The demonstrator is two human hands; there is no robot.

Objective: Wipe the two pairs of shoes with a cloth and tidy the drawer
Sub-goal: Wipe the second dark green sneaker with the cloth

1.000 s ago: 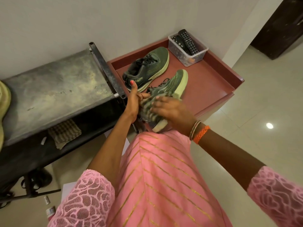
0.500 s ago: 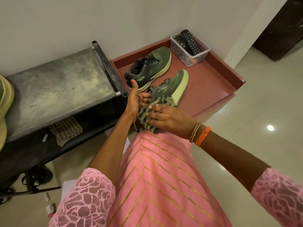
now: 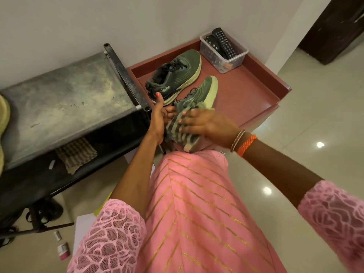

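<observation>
The person stands over a reddish-brown drawer [image 3: 254, 99] pulled open at about one o'clock from the body. The left hand [image 3: 158, 119] holds the heel end of the near shoe [image 3: 204, 91], thumb raised, its fingers curled in at the shoe's collar. The right hand [image 3: 204, 123] lies on a striped cloth [image 3: 177, 131], fingers spread and pressing the cloth flat against the shoe's side; whether the thumb pinches the cloth cannot be told. The near shoe is dark green with a pale green sole, its toe pointing toward one o'clock, its heel at the drawer's front edge. A second green shoe [image 3: 177, 73] lies in the drawer at eleven o'clock of the first, just beside it, resting on its sole. At the drawer's far corner, twelve o'clock of the near shoe's toe, a clear plastic box [image 3: 223, 62] holds a black remote control [image 3: 224, 43]. At nine o'clock stands a dusty metal rack [image 3: 59, 107]; a folded checked cloth [image 3: 75, 154] lies on its lower shelf. Two small bottles [image 3: 62, 247] lie on the floor at seven o'clock.
</observation>
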